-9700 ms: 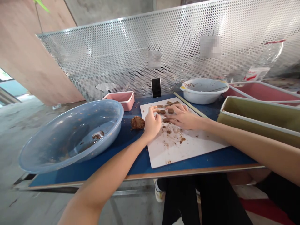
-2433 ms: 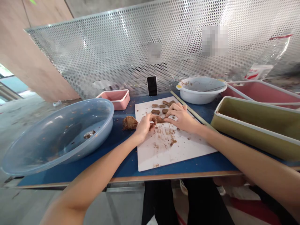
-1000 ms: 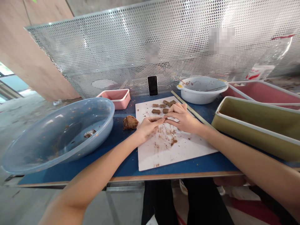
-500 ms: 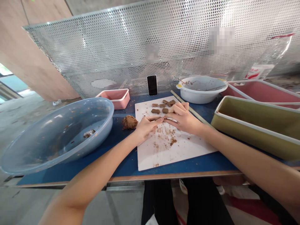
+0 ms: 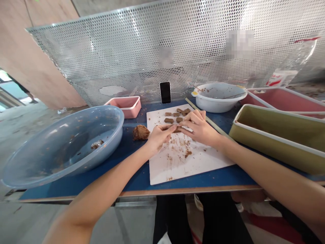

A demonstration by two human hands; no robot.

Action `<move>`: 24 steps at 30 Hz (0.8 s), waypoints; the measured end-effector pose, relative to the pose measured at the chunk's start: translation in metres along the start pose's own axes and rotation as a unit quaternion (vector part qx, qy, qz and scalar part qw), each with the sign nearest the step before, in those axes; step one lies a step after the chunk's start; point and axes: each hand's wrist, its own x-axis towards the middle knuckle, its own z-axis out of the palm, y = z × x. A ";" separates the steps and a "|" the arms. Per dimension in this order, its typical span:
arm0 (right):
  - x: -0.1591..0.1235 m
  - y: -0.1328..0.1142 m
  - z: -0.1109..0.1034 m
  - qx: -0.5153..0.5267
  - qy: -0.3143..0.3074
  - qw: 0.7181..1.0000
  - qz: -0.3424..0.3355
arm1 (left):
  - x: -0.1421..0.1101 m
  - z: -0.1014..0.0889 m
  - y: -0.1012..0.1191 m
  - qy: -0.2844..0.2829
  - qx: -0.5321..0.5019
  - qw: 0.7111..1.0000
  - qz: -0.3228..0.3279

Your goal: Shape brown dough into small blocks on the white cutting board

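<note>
Clay piece [image 5: 177, 129], one, is pinched between my left hand [image 5: 157, 137] and right hand [image 5: 199, 127], with six-plus small pieces [image 5: 169, 120] above; upper-right bottle label [image 5: 276, 78] illegible.

- Centre left: a rough, clay-like surface is shown by the brown lump [image 5: 141, 132].
- Centre: smoother, matt faces are shown by small brown pieces [image 5: 169, 120].
- Left: glossy, translucent plastic is seen in the blue basin [image 5: 106, 117].
- Top: shiny, perforated metal is seen in the panel [image 5: 142, 37].
</note>
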 end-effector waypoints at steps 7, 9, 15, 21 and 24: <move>0.000 0.000 -0.001 0.045 -0.005 0.997 0.068 | 0.005 -0.008 0.002 0.028 0.018 0.999 0.017; 0.000 0.001 -0.002 0.050 -0.020 0.996 0.066 | 0.006 -0.009 0.001 0.032 0.023 0.999 0.019; 0.001 0.006 -0.001 0.054 -0.083 0.995 0.022 | 0.007 -0.009 -0.003 0.045 0.041 0.998 0.009; 0.000 0.005 0.005 0.054 -0.048 0.996 0.059 | 0.005 -0.011 -0.002 -0.004 0.332 0.926 0.181; 0.000 0.005 0.007 0.061 -0.029 0.996 0.067 | 0.003 -0.010 -0.001 -0.038 0.432 0.872 0.225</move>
